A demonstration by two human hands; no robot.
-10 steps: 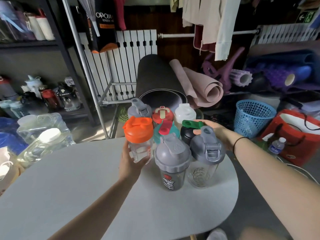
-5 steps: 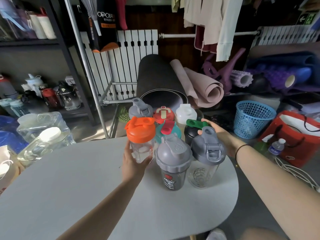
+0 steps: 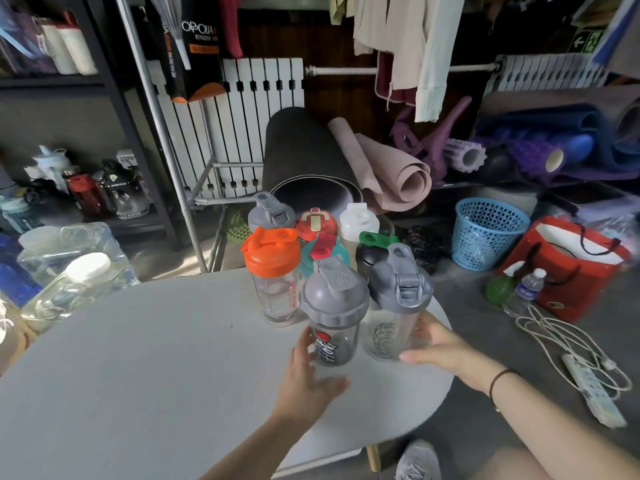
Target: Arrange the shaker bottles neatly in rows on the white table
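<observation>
Head view: open left hand [image 3: 304,372] and right hand [image 3: 440,344] flank two front grey-lidded shaker bottles [image 3: 334,313].

Dim room, soft daylight from the left brightening the white table [image 3: 138,358]; wide-angle edges bend and blur.

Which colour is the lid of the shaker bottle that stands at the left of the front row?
Orange; the orange-lidded shaker bottle shows best in the head view.

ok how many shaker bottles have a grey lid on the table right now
3. One stands front centre by the left hand, one front right against the right hand, and one at the back left. Others may be hidden behind the cluster.
</observation>
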